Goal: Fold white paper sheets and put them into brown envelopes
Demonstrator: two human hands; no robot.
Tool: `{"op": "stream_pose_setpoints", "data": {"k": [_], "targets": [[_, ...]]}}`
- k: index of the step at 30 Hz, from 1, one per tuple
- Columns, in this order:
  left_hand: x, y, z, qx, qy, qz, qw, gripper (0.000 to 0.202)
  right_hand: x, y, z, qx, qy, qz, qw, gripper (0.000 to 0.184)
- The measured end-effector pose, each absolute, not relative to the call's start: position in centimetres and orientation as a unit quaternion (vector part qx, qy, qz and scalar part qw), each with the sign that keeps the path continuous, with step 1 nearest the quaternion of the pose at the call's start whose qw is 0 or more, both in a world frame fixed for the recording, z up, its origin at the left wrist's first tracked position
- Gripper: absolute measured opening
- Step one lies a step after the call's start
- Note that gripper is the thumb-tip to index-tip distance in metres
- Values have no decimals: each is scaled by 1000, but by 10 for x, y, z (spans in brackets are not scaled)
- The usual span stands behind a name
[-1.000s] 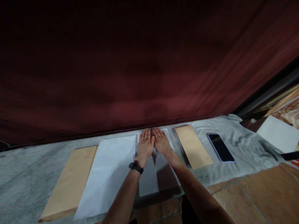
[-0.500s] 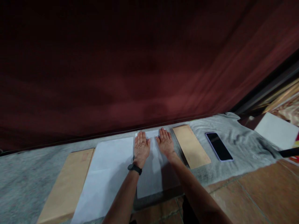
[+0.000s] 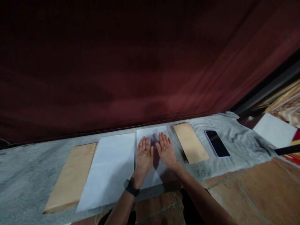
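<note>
A white sheet of paper (image 3: 153,128) lies in front of me on a grey cloth. Over its left half is my left hand (image 3: 144,154), palm down with fingers stretched out. My right hand (image 3: 167,151) is over the right half, also flat with its fingers extended. Neither hand grips anything; whether the palms press on the sheet or hover just above it, I cannot tell. Another white paper stack or sheet (image 3: 110,168) lies to the left, partly over a brown envelope (image 3: 70,178). Right of my hands lies a smaller brown envelope (image 3: 191,143).
A phone (image 3: 217,143) with a pale purple edge rests on the grey cloth (image 3: 239,137) at the right. Behind the cloth rises a dark red curtain-like surface (image 3: 150,78). A white box-like object (image 3: 273,129) stands far right, above the tiled floor (image 3: 262,184).
Both hands have drawn back from the sheet's far edge toward me, fingers still flat. The sheet's far edge is now uncovered. The view has shifted slightly.
</note>
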State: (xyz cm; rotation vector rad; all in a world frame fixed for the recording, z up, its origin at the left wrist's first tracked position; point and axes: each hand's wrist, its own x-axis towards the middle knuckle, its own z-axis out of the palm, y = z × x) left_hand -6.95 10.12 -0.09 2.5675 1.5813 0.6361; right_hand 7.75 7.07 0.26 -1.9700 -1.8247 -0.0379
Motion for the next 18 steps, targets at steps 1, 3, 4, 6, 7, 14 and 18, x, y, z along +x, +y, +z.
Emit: {"op": "stream_pose_setpoints", "data": {"k": [1, 3, 4, 6, 7, 14, 18], "targets": [[-72, 87, -2, 845, 494, 201, 27, 57, 69, 60, 3, -696, -683, -4, 220, 55], [-75, 63, -6, 862, 474, 180, 24, 59, 55, 42, 1, -665, -718, 7, 207, 54], [-77, 55, -8, 866, 472, 167, 20, 60, 52, 34, -1, -657, -727, 7, 202, 53], [-79, 47, -12, 867, 476, 148, 16, 59, 53, 23, -7, -650, -735, 0, 193, 52], [-80, 46, -13, 867, 477, 143, 15, 58, 57, 19, -10, -650, -736, -5, 189, 52], [-90, 51, -14, 851, 495, 173, 26, 62, 86, 15, -20, -680, -713, -34, 168, 59], [-98, 48, -12, 852, 495, 169, 37, 62, 97, 8, -19, -688, -707, -32, 163, 61]]}}
